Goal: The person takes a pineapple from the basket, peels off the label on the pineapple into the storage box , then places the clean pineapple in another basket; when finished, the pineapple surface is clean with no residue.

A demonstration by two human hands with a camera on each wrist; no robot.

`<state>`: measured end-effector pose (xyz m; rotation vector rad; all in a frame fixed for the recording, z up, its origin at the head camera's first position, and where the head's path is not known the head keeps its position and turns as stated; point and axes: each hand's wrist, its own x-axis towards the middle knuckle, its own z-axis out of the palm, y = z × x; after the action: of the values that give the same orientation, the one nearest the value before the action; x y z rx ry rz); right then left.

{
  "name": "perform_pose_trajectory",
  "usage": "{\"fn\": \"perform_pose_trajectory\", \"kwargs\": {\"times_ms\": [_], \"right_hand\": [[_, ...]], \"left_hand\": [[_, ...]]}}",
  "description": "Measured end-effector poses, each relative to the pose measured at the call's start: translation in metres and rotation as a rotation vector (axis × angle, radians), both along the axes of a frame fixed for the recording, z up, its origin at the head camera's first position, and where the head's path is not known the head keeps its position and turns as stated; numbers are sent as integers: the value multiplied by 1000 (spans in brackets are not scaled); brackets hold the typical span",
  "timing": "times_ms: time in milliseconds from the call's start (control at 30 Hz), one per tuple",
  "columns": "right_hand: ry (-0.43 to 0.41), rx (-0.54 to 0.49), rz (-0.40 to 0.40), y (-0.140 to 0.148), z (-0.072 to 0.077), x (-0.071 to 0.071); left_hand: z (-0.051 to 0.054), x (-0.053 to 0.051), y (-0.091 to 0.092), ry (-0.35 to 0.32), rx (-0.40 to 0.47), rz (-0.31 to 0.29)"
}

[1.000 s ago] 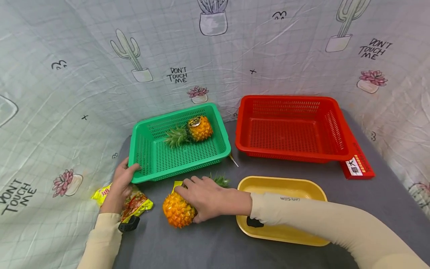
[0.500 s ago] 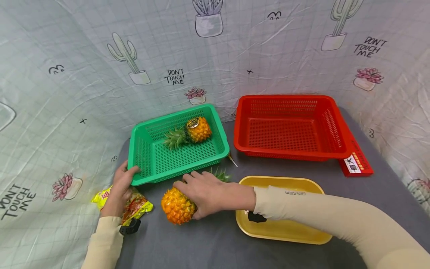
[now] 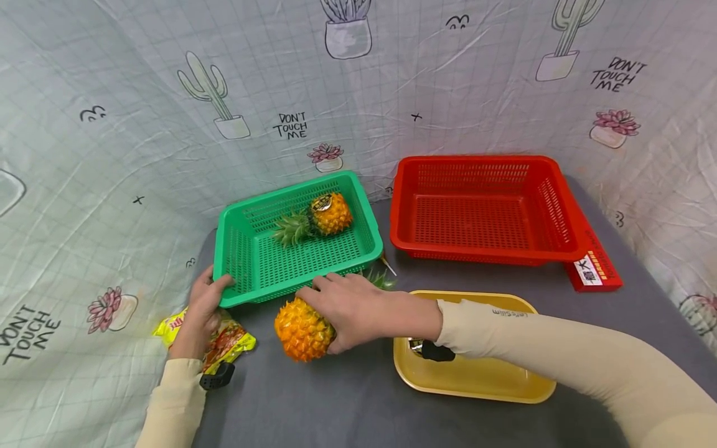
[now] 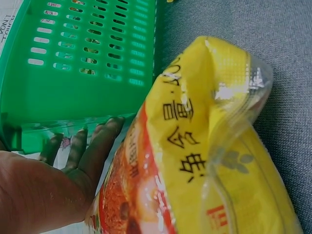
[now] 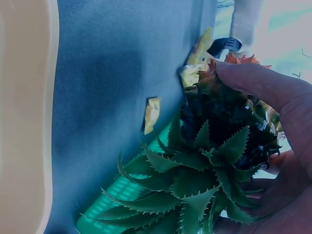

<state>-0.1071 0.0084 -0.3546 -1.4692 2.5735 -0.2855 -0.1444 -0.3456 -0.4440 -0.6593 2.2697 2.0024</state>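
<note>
Grey surface [image 3: 274, 404], cactus-print backdrop [image 3: 381, 81], pineapple [image 3: 304, 330] in right hand [image 3: 358, 309]

you are in a close, screened-off corner, more like a makeshift booth than a furnished room; whether it stands in a home, a lab or a workshop cannot be told. thin, wrinkled fabric [image 3: 482, 102] hangs ahead of you and to your left and right, printed with potted cacti [image 3: 224, 115], pink succulents [image 3: 326, 154] and the words "don't touch me" [image 3: 291, 126]. it comes down to a grey, cloth-like counter [image 3: 285, 407], where you have a green basket [image 3: 285, 264] with a pineapple [image 3: 332, 215] in it, a red basket [image 3: 470, 221], a yellow tray [image 3: 476, 381] and a food packet [image 3: 229, 342], while black wrist cameras [image 3: 217, 376] show at both your cuffs [image 3: 178, 374]
</note>
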Motion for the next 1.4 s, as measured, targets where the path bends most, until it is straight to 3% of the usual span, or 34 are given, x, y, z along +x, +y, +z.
{"fn": "perform_pose_trajectory", "kwargs": {"times_ms": [633, 967, 1400], "right_hand": [[18, -32, -28, 17, 15, -4], [15, -57, -38, 28, 20, -12], [11, -39, -112, 45, 22, -28]], "left_hand": [[-2, -2, 0, 6, -13, -19], [-3, -1, -2, 11, -7, -10], [-5, -1, -3, 18, -6, -9]]}}
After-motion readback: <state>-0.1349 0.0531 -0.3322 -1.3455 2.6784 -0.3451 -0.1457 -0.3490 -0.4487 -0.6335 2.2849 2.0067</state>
